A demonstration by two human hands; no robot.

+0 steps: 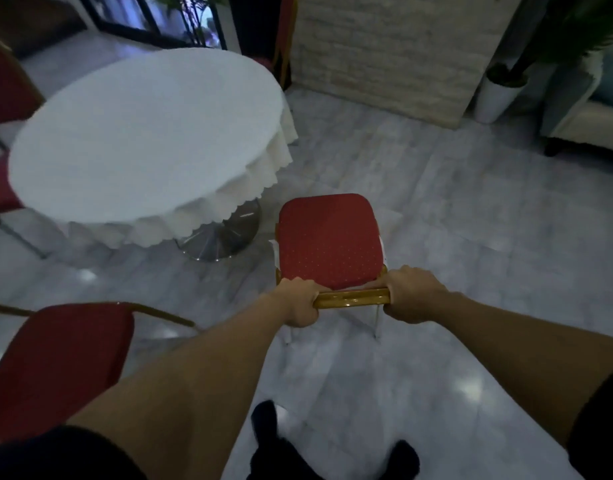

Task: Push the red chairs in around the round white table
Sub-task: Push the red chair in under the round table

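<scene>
A red chair (329, 239) with a gold frame stands on the marble floor, to the right of the round white table (142, 140), its seat clear of the tablecloth. My left hand (298, 301) and my right hand (414, 294) both grip the gold top rail of its backrest, one at each end. A second red chair (56, 365) stands at the lower left, away from the table. Another red chair (4, 133) sits at the table's far left side, partly cut off by the frame edge.
The table's metal pedestal base (222, 237) shows under the scalloped cloth. A stone-faced pillar (384, 53) rises behind. A white planter (495, 95) and a pale armchair (589, 116) stand at the right. My dark shoes (332, 448) are at the bottom.
</scene>
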